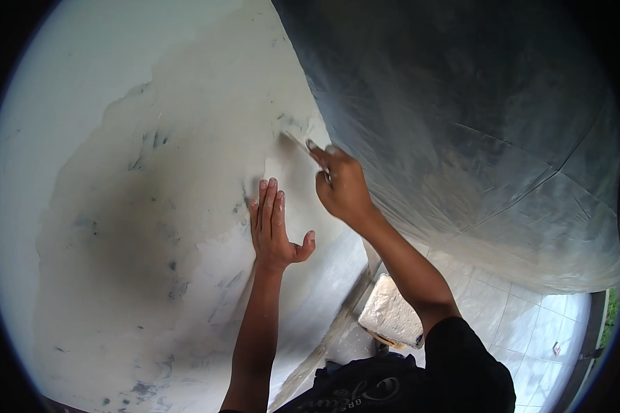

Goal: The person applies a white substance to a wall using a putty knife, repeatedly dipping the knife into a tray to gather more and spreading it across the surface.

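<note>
My left hand [272,230] lies flat against the pale, patchy wall [207,158], its fingers pointing up and its thumb spread to the side. To its upper right, my right hand [342,180] is closed around the handle of a thin scraper [296,142]. The scraper's blade is at the wall near some dark marks, close to the edge of a dark plastic sheet. A smoother whitish patch shows on the wall between and below my hands.
Dark plastic sheeting [475,131] hangs at the right. Below, a container of white paste [393,311] stands on the tiled floor [523,316], near my right upper arm. Some green plants [610,316] show at the far right edge.
</note>
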{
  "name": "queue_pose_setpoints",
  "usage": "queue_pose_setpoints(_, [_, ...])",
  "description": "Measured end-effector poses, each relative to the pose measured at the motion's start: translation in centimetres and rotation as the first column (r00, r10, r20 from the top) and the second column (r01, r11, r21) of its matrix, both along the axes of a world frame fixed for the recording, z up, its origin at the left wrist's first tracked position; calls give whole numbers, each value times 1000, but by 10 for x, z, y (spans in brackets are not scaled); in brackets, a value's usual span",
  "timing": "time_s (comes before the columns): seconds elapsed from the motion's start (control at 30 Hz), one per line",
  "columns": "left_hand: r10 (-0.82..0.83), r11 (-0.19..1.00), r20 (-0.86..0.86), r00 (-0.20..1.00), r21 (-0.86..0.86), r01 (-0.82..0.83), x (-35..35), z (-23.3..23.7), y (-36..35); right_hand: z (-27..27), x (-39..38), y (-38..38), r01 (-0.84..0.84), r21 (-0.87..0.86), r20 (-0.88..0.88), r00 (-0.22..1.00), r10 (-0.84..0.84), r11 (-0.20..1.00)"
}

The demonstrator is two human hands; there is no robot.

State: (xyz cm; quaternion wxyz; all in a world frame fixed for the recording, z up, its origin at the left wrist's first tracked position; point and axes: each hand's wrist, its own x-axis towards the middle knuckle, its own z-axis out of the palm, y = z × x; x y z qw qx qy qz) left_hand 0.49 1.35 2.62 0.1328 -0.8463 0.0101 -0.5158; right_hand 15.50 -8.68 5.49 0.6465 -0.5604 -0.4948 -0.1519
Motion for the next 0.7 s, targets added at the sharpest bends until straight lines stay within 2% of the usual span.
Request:
queue_pose_setpoints(0.07, [-23,1000,10,1000,3,23,0,-1,1,-42,-25,-23,-104,-14,-170,980,100,995])
queue_pose_setpoints(0.13, [-13,1000,4,1000,1,13,-1,-2,1,-86,-31,-34,-147,-39,-214,968,135,988])
queue_pose_setpoints(0.17, [-13,1000,-2,1000,11,13,0,-1,1,-104,-34,-39,-330,-24,-560,786,260,944])
queue_pose_setpoints(0.2, [-23,1000,-10,1000,1,23,1,-3,-1,-121,-33,-44,-473,59,-825,473,310,879])
queue_pose_setpoints(0.23, [-4,1000,-40,999,16,4,-1,-1,1,-127,-29,-45,-466,59,-828,471,304,883])
queue_pose_setpoints(0.3, [14,999,-67,998,30,-12,-1,0,1,-138,-24,-46,-496,244,-793,392,466,833])
queue_pose_setpoints(0.33, [14,1000,-74,997,22,-12,-2,0,0,-137,-23,-48,-495,241,-799,386,460,835])
queue_pose_setpoints(0.4, [19,1000,-79,997,19,-18,-1,0,0,-131,-17,-50,-478,406,-757,302,580,779])
queue_pose_setpoints(0.43, [21,1000,-80,997,16,-20,-2,1,0,-127,-17,-51,-471,433,-739,302,602,768])
queue_pose_setpoints(0.6, [6,1000,-102,995,17,-4,-2,3,0,-127,-13,-62,-433,424,-716,377,587,795])
queue_pose_setpoints(0.67, [-11,1000,-91,996,-4,11,-1,4,-1,-133,-9,-72,-480,147,-773,490,403,865])
queue_pose_setpoints(0.7, [-25,1000,-73,997,-20,24,-2,4,-3,-135,-10,-78,-479,146,-775,489,401,866])
